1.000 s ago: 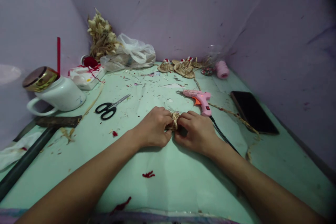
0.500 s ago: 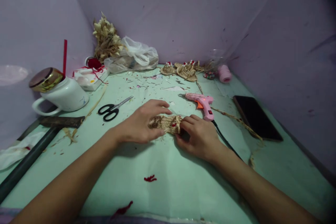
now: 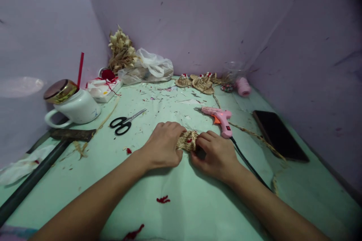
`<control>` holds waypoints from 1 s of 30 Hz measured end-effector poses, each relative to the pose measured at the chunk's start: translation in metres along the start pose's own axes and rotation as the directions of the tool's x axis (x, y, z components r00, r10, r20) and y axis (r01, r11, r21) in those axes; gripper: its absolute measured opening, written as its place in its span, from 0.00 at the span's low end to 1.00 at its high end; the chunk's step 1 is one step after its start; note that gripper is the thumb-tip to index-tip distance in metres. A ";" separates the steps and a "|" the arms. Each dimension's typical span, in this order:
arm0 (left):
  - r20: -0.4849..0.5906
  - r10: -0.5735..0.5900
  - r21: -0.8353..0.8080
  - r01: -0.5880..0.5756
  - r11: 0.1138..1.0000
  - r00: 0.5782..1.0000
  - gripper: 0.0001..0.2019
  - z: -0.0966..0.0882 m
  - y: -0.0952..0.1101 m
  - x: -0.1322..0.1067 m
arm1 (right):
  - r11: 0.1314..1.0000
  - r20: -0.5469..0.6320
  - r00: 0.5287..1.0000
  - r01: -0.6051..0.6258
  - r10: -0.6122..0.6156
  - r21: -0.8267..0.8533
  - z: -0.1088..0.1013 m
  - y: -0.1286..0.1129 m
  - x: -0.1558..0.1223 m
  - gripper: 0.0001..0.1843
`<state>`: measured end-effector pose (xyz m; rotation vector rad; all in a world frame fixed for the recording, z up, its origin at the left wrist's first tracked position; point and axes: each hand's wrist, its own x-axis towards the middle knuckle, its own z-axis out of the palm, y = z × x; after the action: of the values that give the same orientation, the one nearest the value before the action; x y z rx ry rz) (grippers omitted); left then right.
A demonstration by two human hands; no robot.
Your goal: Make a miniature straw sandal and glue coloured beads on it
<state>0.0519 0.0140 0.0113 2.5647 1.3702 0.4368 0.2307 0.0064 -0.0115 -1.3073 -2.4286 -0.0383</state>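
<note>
A small woven straw slipper (image 3: 186,141) lies between my hands at the middle of the table, a red spot showing on it near a band at its right end. My left hand (image 3: 166,145) is closed round its left end, fingers on the far edge and thumb on the near edge, so that end is hidden. On the other end, the curled fingers of my right hand (image 3: 216,154) grip the band. Just beyond my right hand rests a pink glue gun (image 3: 219,116) on its side, its black cord running toward me under the right forearm.
Black-handled scissors (image 3: 124,122), a hammer (image 3: 66,137) and a white mug (image 3: 79,107) are on the left. A phone (image 3: 279,135) lies right. Straw slippers (image 3: 203,83), a plastic bag (image 3: 154,66) and pink thread (image 3: 243,86) stand at the back. Red yarn scraps (image 3: 163,199) lie in front.
My left hand, spread around the slipper's left end before, has moved right and closed on it. My right hand keeps its grip. The whole view has shifted slightly.
</note>
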 end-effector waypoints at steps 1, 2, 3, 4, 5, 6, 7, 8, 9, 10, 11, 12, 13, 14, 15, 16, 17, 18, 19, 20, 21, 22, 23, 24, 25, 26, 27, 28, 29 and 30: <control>0.000 -0.006 0.013 0.006 1.000 1.000 0.19 0.001 0.001 0.001 | 1.000 -0.003 1.000 -0.002 0.002 0.002 0.000 0.000 0.000 0.04; 0.000 -0.008 0.025 0.008 1.000 1.000 0.18 0.002 0.001 0.001 | 1.000 -0.007 1.000 -0.003 0.003 0.007 0.000 0.000 0.000 0.04; 0.000 -0.010 0.037 0.010 0.999 1.000 0.18 0.002 0.001 0.002 | 1.000 -0.010 1.000 -0.002 0.002 0.012 0.000 0.000 0.000 0.04; 0.000 -0.012 0.047 0.012 0.999 1.000 0.17 0.003 0.001 0.003 | 1.000 -0.013 1.000 -0.002 0.002 0.016 0.001 0.000 0.000 0.04; -0.002 -0.015 0.059 0.015 0.998 1.000 0.17 0.004 0.001 0.004 | 1.000 -0.018 1.000 -0.001 0.001 0.018 0.001 0.000 0.001 0.04; -0.006 -0.021 0.071 0.021 0.997 1.000 0.17 0.004 0.000 0.005 | 1.000 -0.022 1.000 0.000 0.001 0.020 0.002 0.000 0.000 0.04; -0.008 -0.026 0.084 0.027 0.996 1.000 0.16 0.005 0.000 0.006 | 1.000 -0.026 1.000 -0.001 0.001 0.020 0.003 0.000 0.000 0.04; -0.010 -0.029 0.096 0.030 0.995 1.000 0.16 0.005 0.000 0.007 | 1.000 -0.032 0.999 -0.002 0.003 0.020 0.003 0.000 0.000 0.04; -0.010 -0.029 0.103 0.030 0.994 1.000 0.16 0.006 0.000 0.009 | 1.000 -0.036 0.999 -0.003 0.004 0.020 0.004 0.000 0.000 0.04; -0.009 -0.027 0.106 0.028 0.994 1.000 0.17 0.006 0.000 0.010 | 1.000 -0.038 0.999 -0.005 0.006 0.019 0.005 0.000 0.000 0.04; -0.008 -0.022 0.106 0.023 0.994 1.000 0.17 0.006 0.000 0.011 | 1.000 -0.037 0.999 -0.008 0.008 0.020 0.005 0.000 0.000 0.04; -0.007 -0.017 0.106 0.017 0.994 1.000 0.17 0.006 0.000 0.011 | 1.000 -0.033 0.999 -0.010 0.011 0.019 0.005 0.000 0.000 0.04; -0.007 -0.014 0.108 0.015 0.994 1.000 0.17 0.006 0.000 0.012 | 1.000 -0.027 1.000 -0.012 0.013 0.019 0.004 0.000 0.000 0.04; -0.004 -0.016 0.113 0.016 0.993 1.000 0.16 0.006 0.001 0.012 | 1.000 -0.014 1.000 -0.010 0.011 0.021 0.003 0.000 0.001 0.04; -0.001 -0.021 0.121 0.021 0.992 1.000 0.14 0.005 0.001 0.012 | 1.000 0.004 1.000 -0.005 0.005 0.027 0.001 0.000 0.002 0.04; 0.002 -0.029 0.128 0.029 0.991 1.000 0.13 0.005 0.001 0.012 | 0.999 0.029 1.000 0.003 -0.004 0.037 -0.001 0.001 0.002 0.03; 0.005 -0.037 0.134 0.036 0.990 0.999 0.12 0.004 0.001 0.012 | 0.998 0.058 0.998 0.013 -0.017 0.054 -0.004 0.002 0.003 0.03; 0.010 -0.041 0.136 0.040 0.990 0.999 0.12 0.004 0.002 0.012 | 0.996 0.090 0.995 0.024 -0.032 0.081 -0.007 0.003 0.003 0.02; 0.017 -0.044 0.135 0.041 0.990 0.999 0.12 0.004 0.002 0.012 | 0.993 0.121 0.992 0.033 -0.047 0.117 -0.011 0.005 0.004 0.01; 0.024 -0.045 0.135 0.041 0.990 0.999 0.11 0.003 0.002 0.012 | 0.987 0.147 0.987 0.038 -0.062 0.159 -0.014 0.007 0.004 0.02; 0.032 -0.047 0.137 0.042 0.990 0.998 0.11 0.003 0.002 0.013 | 0.978 0.167 0.983 0.039 -0.075 0.205 -0.017 0.009 0.003 0.04; 0.039 -0.048 0.143 0.042 0.989 0.998 0.11 0.003 0.002 0.013 | 0.967 0.181 0.980 0.038 -0.085 0.252 -0.020 0.011 0.003 0.06; 0.042 -0.051 0.153 0.044 0.987 0.998 0.10 0.003 0.001 0.014 | 0.955 0.189 0.978 0.032 -0.091 0.295 -0.023 0.014 0.002 0.08; 0.042 -0.054 0.165 0.047 0.985 0.998 0.10 0.003 0.001 0.015 | 0.943 0.193 0.977 0.022 -0.090 0.331 -0.025 0.016 0.001 0.09; 0.041 -0.054 0.175 0.046 0.984 0.998 0.09 0.003 0.001 0.016 | 0.934 0.191 0.978 0.007 -0.080 0.356 -0.027 0.019 0.001 0.10; 0.041 -0.051 0.182 0.043 0.982 0.998 0.09 0.003 0.001 0.016 | 0.930 0.181 0.982 -0.014 -0.057 0.368 -0.028 0.021 0.001 0.10; 0.042 -0.048 0.186 0.039 0.982 0.998 0.10 0.003 0.001 0.017 | 0.928 0.162 0.987 -0.042 -0.020 0.369 -0.029 0.024 0.001 0.09; 0.043 -0.044 0.186 0.035 0.982 0.998 0.10 0.004 0.000 0.018 | 0.929 0.138 0.990 -0.074 0.025 0.364 -0.029 0.026 0.001 0.09; 0.043 -0.040 0.186 0.031 0.982 0.998 0.09 0.004 0.000 0.018 | 0.928 0.112 0.991 -0.107 0.072 0.357 -0.029 0.028 0.001 0.08; 0.044 -0.036 0.185 0.027 0.982 0.998 0.09 0.004 0.000 0.019 | 0.925 0.092 0.989 -0.140 0.115 0.353 -0.028 0.030 0.002 0.07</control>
<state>0.0635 0.0295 0.0108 2.6745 1.4972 0.2529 0.2632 0.0191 0.0102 -1.3073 -2.2588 0.4726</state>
